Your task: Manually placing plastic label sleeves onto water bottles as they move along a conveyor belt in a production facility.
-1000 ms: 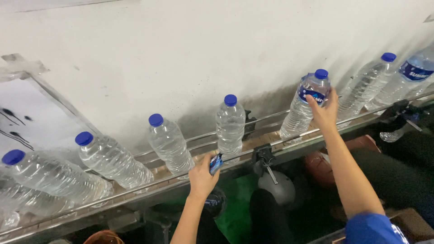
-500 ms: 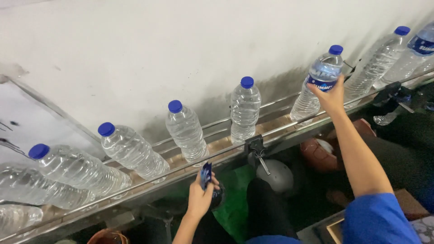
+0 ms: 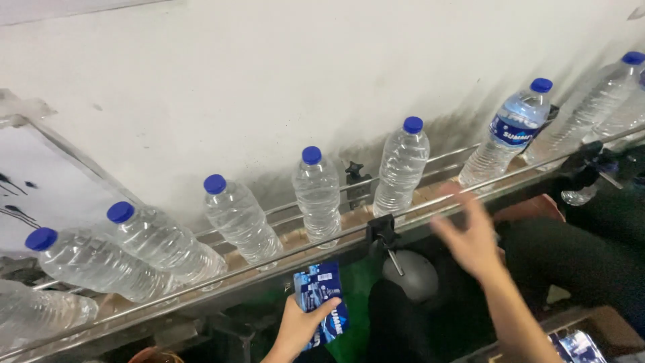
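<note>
Left hand (image 3: 299,329) grips a stack of blue bottle labels (image 3: 321,302) at six o'clock, below the conveyor rail (image 3: 269,259). Right hand (image 3: 470,235), blurred, hangs open and empty at four o'clock. Blue-capped water bottles stand along the conveyor; the labelled bottle (image 3: 510,134) is at two o'clock.

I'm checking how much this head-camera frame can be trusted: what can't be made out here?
- Right hand: motion-blurred, so finger positions are unclear.
- Stack of blue labels in the left hand: its lower part is hidden by the fingers.
- Leftmost bottle: cut off by the left frame edge.
- Under the conveyor rail: too dark to identify things.
</note>
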